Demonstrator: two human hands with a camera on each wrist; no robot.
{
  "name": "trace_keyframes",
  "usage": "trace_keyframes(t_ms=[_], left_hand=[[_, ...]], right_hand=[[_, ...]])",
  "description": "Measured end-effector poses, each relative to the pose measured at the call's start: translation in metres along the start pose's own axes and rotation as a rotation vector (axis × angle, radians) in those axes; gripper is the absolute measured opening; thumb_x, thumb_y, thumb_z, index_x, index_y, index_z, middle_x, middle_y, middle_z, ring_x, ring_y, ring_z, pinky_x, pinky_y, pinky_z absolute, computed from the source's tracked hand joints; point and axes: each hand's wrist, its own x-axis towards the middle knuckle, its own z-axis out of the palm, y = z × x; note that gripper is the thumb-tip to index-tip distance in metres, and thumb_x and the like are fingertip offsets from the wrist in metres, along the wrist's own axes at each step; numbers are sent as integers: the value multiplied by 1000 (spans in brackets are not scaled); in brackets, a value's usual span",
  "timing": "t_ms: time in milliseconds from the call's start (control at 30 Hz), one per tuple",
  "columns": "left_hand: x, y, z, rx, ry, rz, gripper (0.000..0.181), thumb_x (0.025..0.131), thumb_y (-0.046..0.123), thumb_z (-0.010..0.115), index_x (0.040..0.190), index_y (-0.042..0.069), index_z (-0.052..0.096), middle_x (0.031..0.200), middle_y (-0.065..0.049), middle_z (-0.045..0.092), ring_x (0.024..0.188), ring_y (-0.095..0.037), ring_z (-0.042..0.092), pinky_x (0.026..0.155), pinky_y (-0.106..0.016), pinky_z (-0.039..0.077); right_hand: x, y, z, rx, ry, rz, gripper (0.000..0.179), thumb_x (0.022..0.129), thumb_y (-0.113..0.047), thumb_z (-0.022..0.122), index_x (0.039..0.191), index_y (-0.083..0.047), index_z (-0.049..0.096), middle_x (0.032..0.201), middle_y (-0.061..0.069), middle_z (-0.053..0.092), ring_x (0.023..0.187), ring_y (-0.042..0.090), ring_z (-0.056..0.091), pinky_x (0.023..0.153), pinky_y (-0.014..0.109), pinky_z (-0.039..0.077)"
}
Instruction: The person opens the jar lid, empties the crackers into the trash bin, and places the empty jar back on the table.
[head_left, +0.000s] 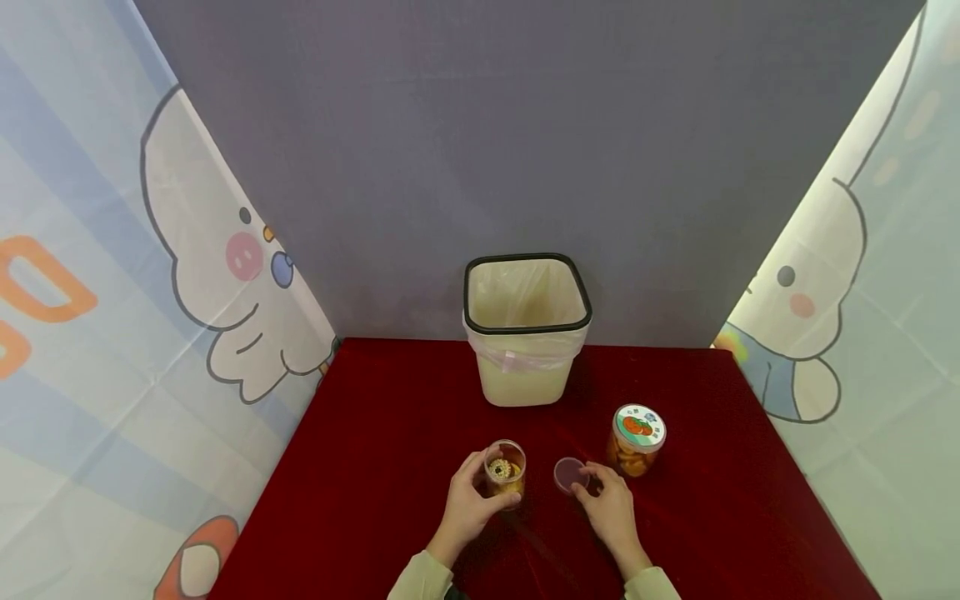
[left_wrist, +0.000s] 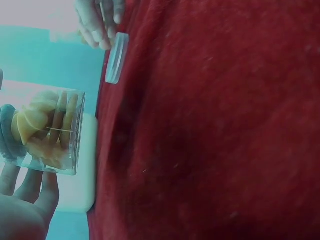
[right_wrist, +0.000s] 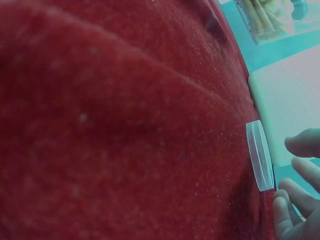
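Observation:
My left hand [head_left: 467, 500] grips a clear open-topped jar [head_left: 516, 493], fingers on one side and thumb on the other. Yellowish snack pieces [left_wrist: 37, 122] fill much of it, with a round ringed piece on top. In the left wrist view the jar's base appears slightly off the red cloth. A round translucent lid [head_left: 567, 475] lies flat on the cloth to the jar's right. Beside that lid's right edge is my right hand [head_left: 611, 510], its thumb and fingers spread apart. The right wrist view shows the fingertips close to the lid [right_wrist: 260, 156], not closed round it.
A second jar [head_left: 633, 458], with a printed label on its lid and orange-brown pieces inside, stands right of my right hand. Behind both hands is a cream bin [head_left: 525, 379] with a black rim and a liner. Red cloth [head_left: 360, 467] covers the table; a grey backdrop [head_left: 525, 150] rises behind.

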Motion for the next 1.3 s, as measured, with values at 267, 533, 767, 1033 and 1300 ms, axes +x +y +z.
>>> trace_keyframes(t_ms=[267,533,767,1033,1300], left_hand=[[8,13,-16,42,66,26,66,75,8,88,134,4,59,124,-19,60,114,-29,58,93,-38,49],[23,26,-38,68,128,125,60,75,5,87,130,4,62,120,-20,61,109,-32,60,91,-36,50],[34,33,-56,109,155,177,63,77,6,86,133,-2,58,120,-20,60,105,-30,59,86,-42,52],[49,48,-69,142,197,217,63,75,5,87,132,3,60,117,-21,61,103,-25,60,83,-45,53],[67,67,-83,207,195,264,62,77,8,87,132,2,60,115,-19,61,101,-21,58,83,-45,51]], right_hand=[[-4,0,0,11,-30,4,24,83,-3,79,107,-6,73,118,13,68,107,33,62,77,36,55],[-6,5,-1,40,-25,57,26,85,-3,76,111,-9,73,114,7,69,104,25,63,76,31,53],[-7,7,0,52,15,33,33,83,0,77,115,-3,71,118,13,67,100,26,65,73,28,54],[-7,11,2,2,-41,11,38,82,-6,81,117,1,70,122,19,65,107,33,64,77,34,55],[-7,10,1,22,-51,56,46,84,-8,79,127,1,66,116,16,67,99,28,65,77,33,55]])
